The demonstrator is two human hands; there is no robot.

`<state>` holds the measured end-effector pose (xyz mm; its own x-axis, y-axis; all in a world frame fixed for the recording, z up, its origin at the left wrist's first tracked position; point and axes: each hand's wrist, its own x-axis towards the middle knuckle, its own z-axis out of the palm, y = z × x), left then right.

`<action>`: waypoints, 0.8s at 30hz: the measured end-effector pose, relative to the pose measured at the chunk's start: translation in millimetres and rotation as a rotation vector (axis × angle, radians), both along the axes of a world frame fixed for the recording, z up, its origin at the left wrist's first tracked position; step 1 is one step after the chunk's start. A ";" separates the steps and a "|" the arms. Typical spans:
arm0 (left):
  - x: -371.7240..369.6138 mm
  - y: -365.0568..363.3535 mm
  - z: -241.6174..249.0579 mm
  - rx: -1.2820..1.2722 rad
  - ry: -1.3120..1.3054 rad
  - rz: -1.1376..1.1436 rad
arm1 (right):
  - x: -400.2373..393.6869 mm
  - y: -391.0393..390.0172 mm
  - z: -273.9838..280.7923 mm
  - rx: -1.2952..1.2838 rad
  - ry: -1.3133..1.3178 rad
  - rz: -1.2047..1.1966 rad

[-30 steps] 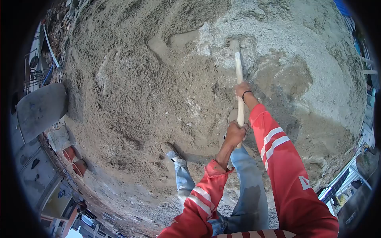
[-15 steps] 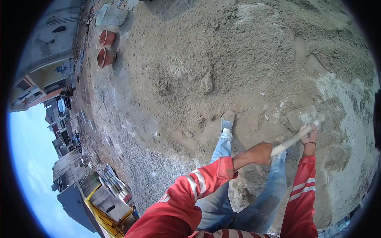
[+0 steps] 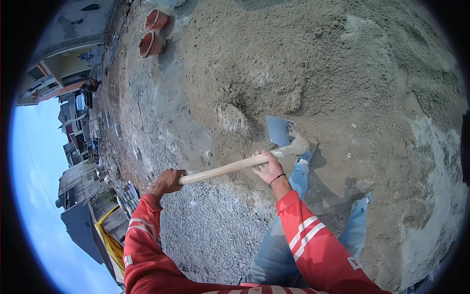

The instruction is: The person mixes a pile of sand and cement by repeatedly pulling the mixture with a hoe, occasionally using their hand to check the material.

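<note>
A hoe crosses in front of me, its pale wooden handle (image 3: 223,170) slanting up to the right. My left hand (image 3: 169,181) is closed around the handle's lower left end. Near the head, my right hand (image 3: 269,167) wraps the handle from below, a dark band at its wrist. The hoe's flat grey blade (image 3: 278,131) faces up and overlaps the sandy ground just beyond my foot (image 3: 304,157). Clumped sand and a pale mound (image 3: 232,119) lie left of the blade.
Two reddish buckets (image 3: 152,45) stand at the upper left. Grey gravel (image 3: 205,225) spreads below the handle, and a broad sand pile (image 3: 342,63) rises ahead. My other foot (image 3: 364,198) is planted to the right. Buildings (image 3: 63,73) line the far left.
Both hands have swung the hoe from the right side across to the left. The blade now shows above my foot, and my view has turned somewhat.
</note>
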<state>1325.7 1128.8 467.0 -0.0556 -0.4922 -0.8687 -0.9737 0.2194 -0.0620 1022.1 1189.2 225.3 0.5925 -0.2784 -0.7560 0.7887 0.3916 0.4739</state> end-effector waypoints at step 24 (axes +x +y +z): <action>-1110.6 301.7 -189.9 0.346 1.597 0.329 | -906.5 251.5 80.2 0.308 2.310 0.279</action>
